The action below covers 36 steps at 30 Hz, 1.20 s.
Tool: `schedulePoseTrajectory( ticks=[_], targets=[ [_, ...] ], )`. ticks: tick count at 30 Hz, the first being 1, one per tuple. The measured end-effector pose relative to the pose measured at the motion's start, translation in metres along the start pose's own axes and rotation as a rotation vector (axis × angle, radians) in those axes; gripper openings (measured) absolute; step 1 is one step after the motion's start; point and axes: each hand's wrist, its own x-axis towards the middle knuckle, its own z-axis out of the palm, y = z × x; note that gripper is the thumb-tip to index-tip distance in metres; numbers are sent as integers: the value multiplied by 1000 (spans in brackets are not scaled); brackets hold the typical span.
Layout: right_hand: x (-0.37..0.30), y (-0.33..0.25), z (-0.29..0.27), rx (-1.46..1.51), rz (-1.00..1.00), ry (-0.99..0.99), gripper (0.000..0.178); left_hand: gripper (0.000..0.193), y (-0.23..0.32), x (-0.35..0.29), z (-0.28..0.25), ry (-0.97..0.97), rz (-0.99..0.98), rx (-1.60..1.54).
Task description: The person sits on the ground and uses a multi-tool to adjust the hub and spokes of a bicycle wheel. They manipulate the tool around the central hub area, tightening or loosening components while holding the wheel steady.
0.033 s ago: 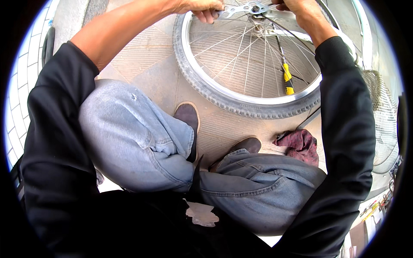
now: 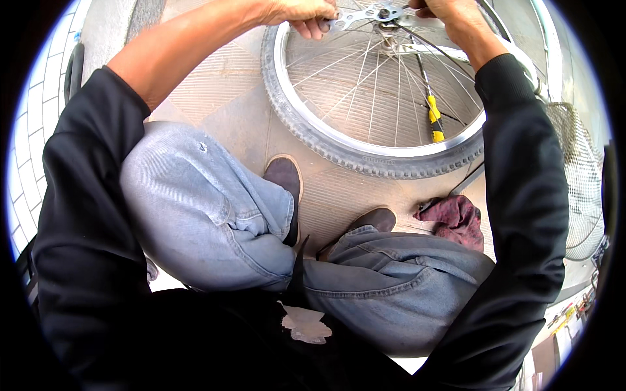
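At the hub (image 2: 389,44) of the wheel (image 2: 365,163), a flat wrench (image 2: 355,18) appears seated over the axle end (image 2: 385,13), its left end pinched by the person's left hand (image 2: 303,12), right hand (image 2: 450,10) grip untellable; how tight the fastening is doesn't show.

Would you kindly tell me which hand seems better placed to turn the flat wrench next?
Likely the left hand: it grips one end of the wrench, which reaches over the wheel hub. The right hand is partly cut off at the top edge, so its grip is unclear.
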Motion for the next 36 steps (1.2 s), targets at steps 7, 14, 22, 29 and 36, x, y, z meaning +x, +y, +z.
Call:
schedulePoseTrajectory(
  ticks=[7, 14, 22, 29, 36],
  targets=[
    [-23, -2, 10, -76, 27, -37, 17, 29, 33, -37, 27, 109, -77, 147],
    [-74, 13, 25, -105, 65, -340, 29, 28, 46, -57, 49, 57, -171, 74],
    [-106, 30, 35, 128, 399, -492, 36, 26, 50, -48, 44, -221, -125, -71],
    [-120, 32, 25, 308, 476, -350, 27, 27, 78, -44, 34, -310, -20, 561],
    [-121, 25, 26, 259, 492, -250, 18, 17, 55, 13, 7, 122, 332, 482]
  ],
)
